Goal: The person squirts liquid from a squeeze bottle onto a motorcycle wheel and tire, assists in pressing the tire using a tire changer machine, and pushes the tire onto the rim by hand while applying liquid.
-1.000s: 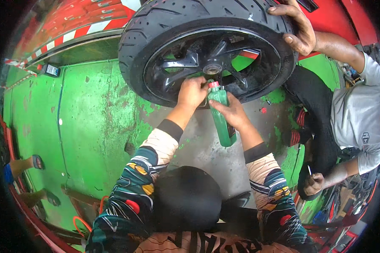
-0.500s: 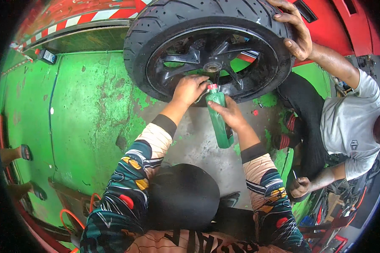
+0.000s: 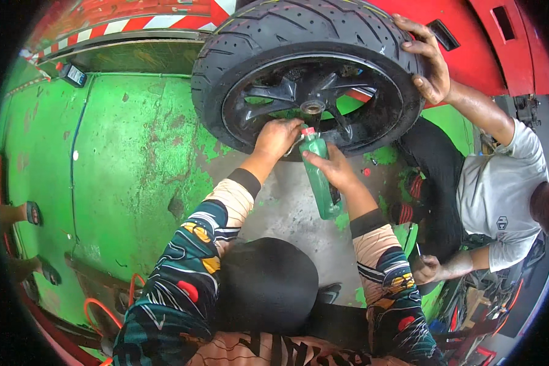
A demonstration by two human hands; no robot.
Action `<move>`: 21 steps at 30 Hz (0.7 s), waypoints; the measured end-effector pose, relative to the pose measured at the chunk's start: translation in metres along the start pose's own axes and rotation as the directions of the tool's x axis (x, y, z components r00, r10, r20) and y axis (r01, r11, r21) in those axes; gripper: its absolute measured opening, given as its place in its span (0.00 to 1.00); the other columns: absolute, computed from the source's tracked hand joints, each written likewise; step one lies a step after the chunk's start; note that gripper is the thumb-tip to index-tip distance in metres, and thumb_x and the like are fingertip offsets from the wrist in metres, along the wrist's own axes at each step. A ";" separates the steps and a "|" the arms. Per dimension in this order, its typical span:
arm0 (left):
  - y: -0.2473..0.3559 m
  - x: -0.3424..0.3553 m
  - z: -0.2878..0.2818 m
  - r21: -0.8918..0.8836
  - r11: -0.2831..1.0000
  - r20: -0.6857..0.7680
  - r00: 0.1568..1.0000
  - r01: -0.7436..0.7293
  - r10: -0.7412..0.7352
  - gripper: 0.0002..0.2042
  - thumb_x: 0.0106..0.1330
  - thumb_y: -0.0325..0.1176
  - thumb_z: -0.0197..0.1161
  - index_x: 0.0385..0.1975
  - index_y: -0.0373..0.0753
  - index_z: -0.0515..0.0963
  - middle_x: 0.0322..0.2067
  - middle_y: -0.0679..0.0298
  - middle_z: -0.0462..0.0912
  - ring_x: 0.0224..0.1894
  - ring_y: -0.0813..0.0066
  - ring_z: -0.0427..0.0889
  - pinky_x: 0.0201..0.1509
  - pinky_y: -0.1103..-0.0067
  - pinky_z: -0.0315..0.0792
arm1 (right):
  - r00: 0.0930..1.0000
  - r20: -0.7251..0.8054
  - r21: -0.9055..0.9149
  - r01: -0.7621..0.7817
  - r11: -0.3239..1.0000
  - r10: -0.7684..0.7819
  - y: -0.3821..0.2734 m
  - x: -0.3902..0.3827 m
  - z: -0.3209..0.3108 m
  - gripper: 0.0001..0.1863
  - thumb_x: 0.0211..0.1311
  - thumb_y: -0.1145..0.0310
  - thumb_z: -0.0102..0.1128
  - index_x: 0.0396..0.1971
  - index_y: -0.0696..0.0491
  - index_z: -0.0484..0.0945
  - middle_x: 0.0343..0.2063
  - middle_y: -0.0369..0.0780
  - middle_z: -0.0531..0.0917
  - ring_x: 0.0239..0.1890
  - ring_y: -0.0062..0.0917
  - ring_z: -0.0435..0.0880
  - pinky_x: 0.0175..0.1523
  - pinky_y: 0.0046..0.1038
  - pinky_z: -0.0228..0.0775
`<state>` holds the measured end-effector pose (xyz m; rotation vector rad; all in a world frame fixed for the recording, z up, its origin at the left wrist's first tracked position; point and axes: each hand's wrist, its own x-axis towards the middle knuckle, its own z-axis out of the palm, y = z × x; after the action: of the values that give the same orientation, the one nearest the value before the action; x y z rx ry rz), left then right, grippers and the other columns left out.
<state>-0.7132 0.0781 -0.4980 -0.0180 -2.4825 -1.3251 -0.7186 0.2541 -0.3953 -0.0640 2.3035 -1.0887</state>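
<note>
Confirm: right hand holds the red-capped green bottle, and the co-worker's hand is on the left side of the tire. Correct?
Wrong side: the head view shows the co-worker's hand on the right side of the tire. The right hand does hold the red-capped green bottle.

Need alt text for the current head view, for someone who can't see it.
The person's right hand holds a red-capped green bottle in front of a black spoked motorcycle wheel with a treaded tire, while the left hand is close by the cap. On the right, a co-worker's hand rests on the tire.
</note>
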 end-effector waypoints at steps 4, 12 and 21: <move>0.009 -0.015 0.001 -0.163 0.986 -0.191 0.980 0.032 -0.064 0.16 0.63 0.29 0.57 0.52 0.40 0.76 0.39 0.48 0.83 0.41 0.49 0.82 0.46 0.62 0.77 | 0.993 0.071 -0.134 0.101 0.986 -0.092 0.003 -0.004 -0.008 0.44 0.44 0.48 0.76 0.52 0.64 0.67 0.43 0.49 0.81 0.46 0.32 0.80 0.51 0.31 0.72; 0.061 -0.076 0.027 -0.745 -0.221 0.667 0.708 0.630 -0.232 0.33 0.65 0.64 0.54 0.58 0.43 0.69 0.41 0.64 0.80 0.42 0.68 0.82 0.52 0.64 0.76 | 0.997 0.073 -0.634 0.047 0.772 -0.001 -0.023 -0.001 -0.029 0.42 0.40 0.55 0.75 0.50 0.65 0.64 0.42 0.62 0.80 0.49 0.54 0.80 0.54 0.41 0.72; 0.090 -0.034 0.069 -0.818 -0.480 0.508 0.788 0.317 -0.347 0.19 0.66 0.48 0.64 0.50 0.46 0.71 0.41 0.66 0.80 0.43 0.71 0.81 0.47 0.69 0.77 | 0.982 -0.130 -0.880 -0.051 0.472 -0.138 -0.052 -0.036 -0.025 0.37 0.44 0.50 0.72 0.47 0.63 0.72 0.40 0.59 0.81 0.46 0.51 0.82 0.49 0.42 0.74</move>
<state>-0.6851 0.1895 -0.4710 0.5059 -0.2439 -3.2228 -0.7119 0.2469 -0.3281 -0.4464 2.8008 0.2461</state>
